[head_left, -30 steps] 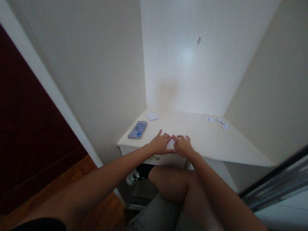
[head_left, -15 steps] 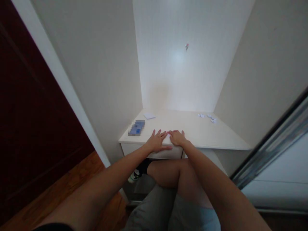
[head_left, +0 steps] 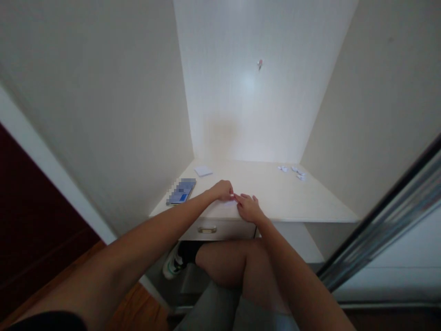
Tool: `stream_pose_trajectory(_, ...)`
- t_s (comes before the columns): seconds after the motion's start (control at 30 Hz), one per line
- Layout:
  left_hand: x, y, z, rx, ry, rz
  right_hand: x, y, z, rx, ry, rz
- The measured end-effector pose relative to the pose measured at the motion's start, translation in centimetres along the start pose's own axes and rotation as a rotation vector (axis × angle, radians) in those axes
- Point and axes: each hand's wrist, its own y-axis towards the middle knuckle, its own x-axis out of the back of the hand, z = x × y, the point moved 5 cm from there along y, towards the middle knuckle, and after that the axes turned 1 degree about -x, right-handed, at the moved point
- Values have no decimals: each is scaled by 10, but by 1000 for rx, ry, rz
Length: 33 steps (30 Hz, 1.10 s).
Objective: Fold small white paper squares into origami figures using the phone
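Meeting fingertip to fingertip near the front of the white desk (head_left: 310, 202), curled left hand (head_left: 223, 190) and half-spread right hand (head_left: 248, 209) cover a small paper scrap (head_left: 236, 200), grip unclear; it looks light, limp, crease-prone, best pinched by its edges

Desk (head_left: 275, 202) middle bare; walls (head_left: 103, 115) close around.

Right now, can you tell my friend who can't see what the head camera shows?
Two bare hands meet near the front edge of a white desk, the left hand curled, the right hand flat. A blue rectangle and a white paper lie left of them; small white scraps back right.
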Motion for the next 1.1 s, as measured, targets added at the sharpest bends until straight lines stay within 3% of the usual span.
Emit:
stream_pose_trajectory(0.1, -3, 20, 8, 89, -102, 133, -2, -3, 0, 33, 23, 0)
stream_pose_trajectory(0.23, -12, 24, 19, 185, -252, 252, -1, -6, 2, 69, 34, -2)
stream_pose_trajectory(0.37, -16, 23, 25, 233, -389, 285, 0, -7, 4, 87, 49, -24)
stream_pose_trajectory(0.47, -9, 23, 25, 225, -507, 256, 3, -8, 5, 87, 79, -70)
stream_pose_trajectory(0.53, 0, 18, 21, 184, -607, 194, 12, -11, 1, 83, 179, -196)
stream_pose_trajectory(0.6, 10, 7, 14, 118, -727, 75, 26, -17, -7, 50, 340, -408)
stream_pose_trajectory(0.7, 16, -25, -5, 3, -910, -209, 45, -34, -21, -49, 554, -715)
stream_pose_trajectory(0.77, 7, -52, -20, -41, -999, -363, 52, -46, -23, -79, 654, -825)
stream_pose_trajectory(0.83, -7, -79, -36, -118, -1213, -523, 55, -56, -16, -58, 757, -846)
stream_pose_trajectory(0.9, -24, -102, -50, -158, -1391, -591, 54, -65, -5, -14, 880, -799)
stream_pose_trajectory(1.0, -40, -125, -64, -142, -1422, -638, 53, -82, 8, -4, 977, -763)
stream_pose_trajectory(1.1, -41, -141, -69, -148, -1357, -671, 55, -96, 14, 22, 974, -740)
